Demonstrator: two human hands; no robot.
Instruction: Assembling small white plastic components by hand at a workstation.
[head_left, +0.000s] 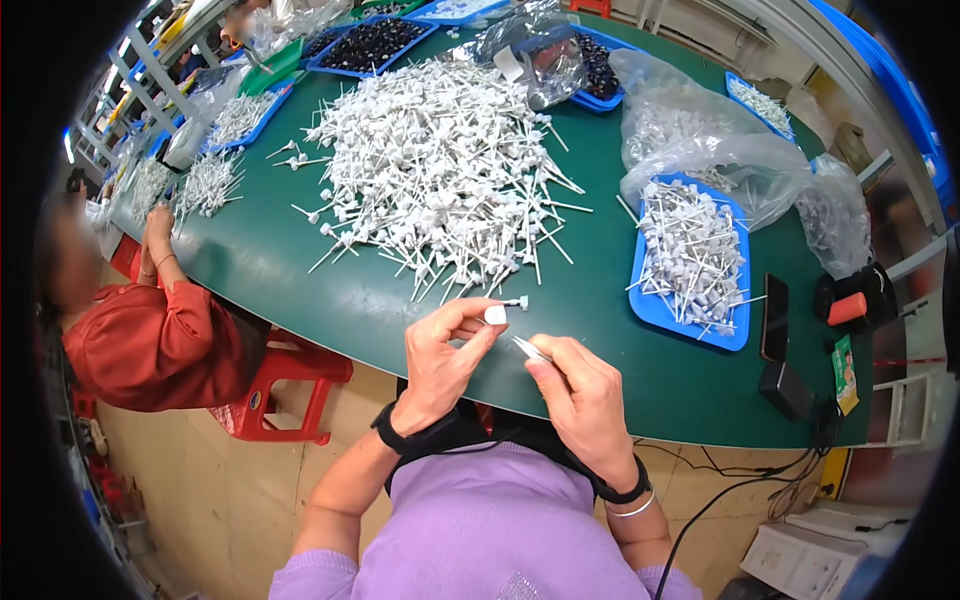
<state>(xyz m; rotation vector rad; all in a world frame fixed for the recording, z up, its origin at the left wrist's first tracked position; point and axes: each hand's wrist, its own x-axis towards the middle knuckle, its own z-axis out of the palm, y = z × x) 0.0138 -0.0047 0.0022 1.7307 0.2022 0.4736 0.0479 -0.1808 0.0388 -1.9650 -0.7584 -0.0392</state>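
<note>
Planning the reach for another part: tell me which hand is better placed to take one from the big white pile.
Left, probably. The left hand sits nearer the pile, though it pinches a small white piece. The right hand holds tweezers.

The tip of the thin white stem [528,347] pinched in the right hand [583,400] is covered by that hand's fingers, so its full length cannot be judged. The small white piece [496,314] gripped by the left hand [445,352] is too small for its form to be made out. The co-worker's face is blurred and cut by the dark rim. The contents of the clear plastic bags [700,150] are veiled by crumpled film. The far blue trays [372,42] are cropped at the upper edge.
</note>
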